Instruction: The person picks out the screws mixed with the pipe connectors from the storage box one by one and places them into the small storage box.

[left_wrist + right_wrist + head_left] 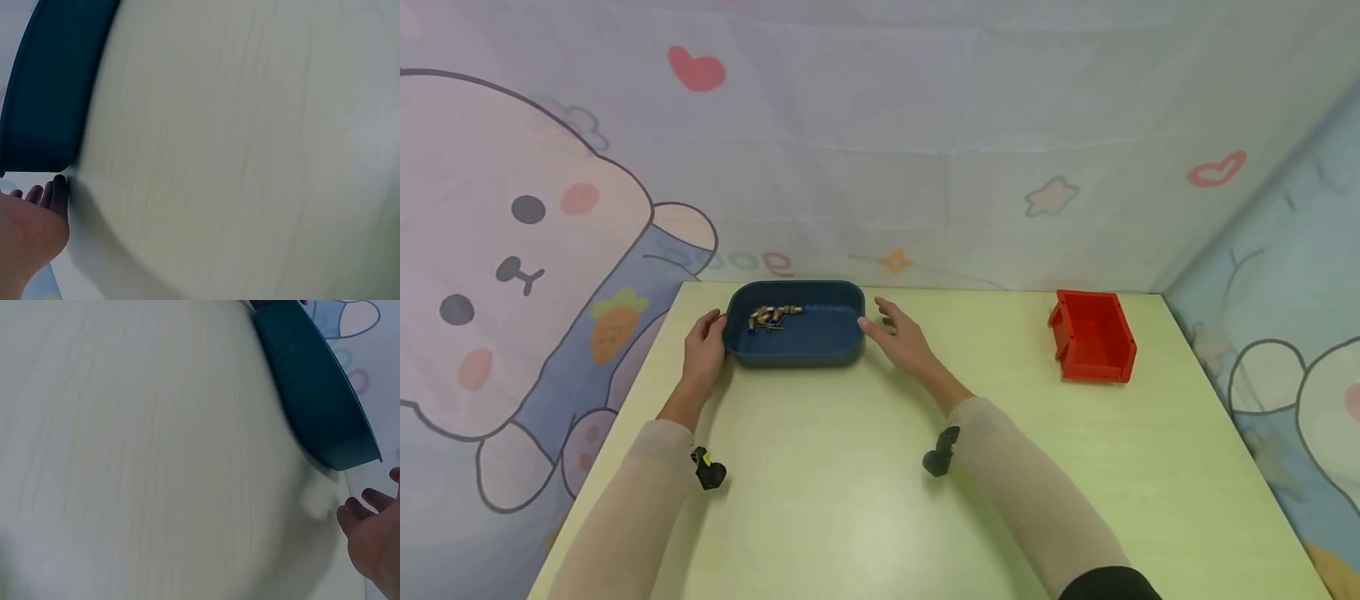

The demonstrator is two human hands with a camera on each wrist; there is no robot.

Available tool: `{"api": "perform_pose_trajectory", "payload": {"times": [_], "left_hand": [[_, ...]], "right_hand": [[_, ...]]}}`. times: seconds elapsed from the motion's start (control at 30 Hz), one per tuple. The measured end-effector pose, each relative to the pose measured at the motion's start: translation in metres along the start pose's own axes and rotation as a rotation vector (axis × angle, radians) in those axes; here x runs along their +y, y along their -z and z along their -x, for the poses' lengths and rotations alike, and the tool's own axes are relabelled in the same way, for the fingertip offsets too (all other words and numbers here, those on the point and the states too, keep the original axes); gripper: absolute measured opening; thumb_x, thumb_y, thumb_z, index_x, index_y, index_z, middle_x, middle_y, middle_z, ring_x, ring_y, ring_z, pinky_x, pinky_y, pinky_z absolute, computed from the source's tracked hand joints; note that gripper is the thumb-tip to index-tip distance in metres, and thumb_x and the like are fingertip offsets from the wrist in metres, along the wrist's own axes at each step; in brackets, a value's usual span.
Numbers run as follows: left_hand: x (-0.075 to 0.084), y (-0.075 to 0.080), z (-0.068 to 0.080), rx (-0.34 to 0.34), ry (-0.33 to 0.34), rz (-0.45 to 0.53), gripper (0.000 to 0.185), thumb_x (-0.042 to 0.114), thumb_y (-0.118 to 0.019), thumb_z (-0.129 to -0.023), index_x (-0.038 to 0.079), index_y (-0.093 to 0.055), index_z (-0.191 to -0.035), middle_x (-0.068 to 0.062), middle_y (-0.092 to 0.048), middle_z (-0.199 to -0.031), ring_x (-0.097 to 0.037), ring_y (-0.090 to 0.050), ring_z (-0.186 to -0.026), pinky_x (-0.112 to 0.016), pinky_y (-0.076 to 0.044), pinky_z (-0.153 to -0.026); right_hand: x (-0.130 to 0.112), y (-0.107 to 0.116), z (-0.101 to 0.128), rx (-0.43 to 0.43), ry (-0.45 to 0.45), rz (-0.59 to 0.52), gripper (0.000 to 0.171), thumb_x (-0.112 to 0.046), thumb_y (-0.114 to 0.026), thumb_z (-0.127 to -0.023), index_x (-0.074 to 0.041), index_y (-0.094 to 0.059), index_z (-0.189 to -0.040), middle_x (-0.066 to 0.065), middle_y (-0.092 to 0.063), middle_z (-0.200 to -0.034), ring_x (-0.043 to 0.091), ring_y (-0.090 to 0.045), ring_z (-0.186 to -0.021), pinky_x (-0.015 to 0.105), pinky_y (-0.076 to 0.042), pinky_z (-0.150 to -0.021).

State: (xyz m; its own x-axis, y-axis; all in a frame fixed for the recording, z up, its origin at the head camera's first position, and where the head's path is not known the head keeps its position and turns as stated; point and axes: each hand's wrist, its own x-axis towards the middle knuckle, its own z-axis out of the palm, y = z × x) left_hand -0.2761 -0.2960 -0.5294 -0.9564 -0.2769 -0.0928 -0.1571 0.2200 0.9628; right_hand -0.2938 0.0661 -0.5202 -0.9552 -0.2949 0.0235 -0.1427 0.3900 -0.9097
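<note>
Left hand and right hand, fingers loosely extended, are flanking the tray. Brass pieces are lying inside it, a bin standing well rightward.

"From where does the head view look?"
"High above the table, facing forward and down, farthest off."
"And the wrist views?"
"Both look closely across the table, sharing the blue tray, probably its near wall, though dim."

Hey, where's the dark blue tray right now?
In the head view, the dark blue tray is near the table's far edge, left of the red bin, between the left hand and right hand.
</note>
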Motion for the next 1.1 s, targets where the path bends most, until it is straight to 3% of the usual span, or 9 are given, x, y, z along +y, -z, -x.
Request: {"api": "perform_pose_trajectory", "payload": {"times": [0.13,0.27,0.33,0.63,1.1], "left_hand": [[0.000,0.002,0.001,0.000,0.007,-0.001,0.061,0.041,-0.040,-0.116,0.008,-0.033,-0.167,-0.013,-0.035,-0.169,-0.030,-0.029,-0.157,-0.045,-0.028,-0.128],[-0.001,0.003,-0.002,-0.013,0.014,0.012,0.060,0.041,-0.043,-0.115,0.009,-0.036,-0.166,-0.013,-0.036,-0.169,-0.029,-0.030,-0.157,-0.045,-0.028,-0.128],[-0.002,0.003,-0.003,-0.022,0.010,0.015,0.059,0.041,-0.044,-0.115,0.010,-0.038,-0.165,-0.013,-0.035,-0.170,-0.029,-0.030,-0.157,-0.045,-0.027,-0.128],[-0.014,0.000,-0.004,0.002,0.009,-0.029,0.063,0.051,-0.046,-0.113,0.012,-0.045,-0.163,-0.010,-0.039,-0.168,-0.025,-0.028,-0.158,-0.039,-0.022,-0.130],[-0.019,-0.001,-0.002,0.015,-0.050,-0.032,0.065,0.053,-0.044,-0.113,0.010,-0.046,-0.161,-0.012,-0.043,-0.166,-0.026,-0.030,-0.157,-0.040,-0.024,-0.129]], "right_hand": [[0.000,-0.008,-0.001,-0.001,-0.015,-0.097,0.074,-0.056,-0.059,-0.107,-0.019,-0.035,-0.167,0.018,-0.043,-0.164,0.037,-0.048,-0.147,0.052,-0.044,-0.117],[-0.002,-0.018,-0.002,-0.015,-0.023,-0.240,0.071,-0.045,-0.057,-0.111,-0.009,-0.031,-0.167,0.021,-0.044,-0.161,0.036,-0.049,-0.146,0.049,-0.048,-0.115],[-0.001,-0.023,-0.003,-0.015,-0.021,-0.258,0.067,-0.039,-0.053,-0.113,-0.005,-0.031,-0.166,0.022,-0.045,-0.161,0.036,-0.049,-0.146,0.047,-0.049,-0.114],[0.005,-0.027,-0.006,0.014,0.012,0.021,0.052,-0.029,-0.046,-0.116,0.000,-0.044,-0.159,0.020,-0.055,-0.154,0.035,-0.054,-0.140,0.045,-0.044,-0.118],[0.003,-0.031,-0.005,0.041,0.013,0.059,0.055,-0.031,-0.043,-0.115,0.000,-0.043,-0.160,0.020,-0.050,-0.159,0.035,-0.044,-0.150,0.046,-0.036,-0.124]]}}
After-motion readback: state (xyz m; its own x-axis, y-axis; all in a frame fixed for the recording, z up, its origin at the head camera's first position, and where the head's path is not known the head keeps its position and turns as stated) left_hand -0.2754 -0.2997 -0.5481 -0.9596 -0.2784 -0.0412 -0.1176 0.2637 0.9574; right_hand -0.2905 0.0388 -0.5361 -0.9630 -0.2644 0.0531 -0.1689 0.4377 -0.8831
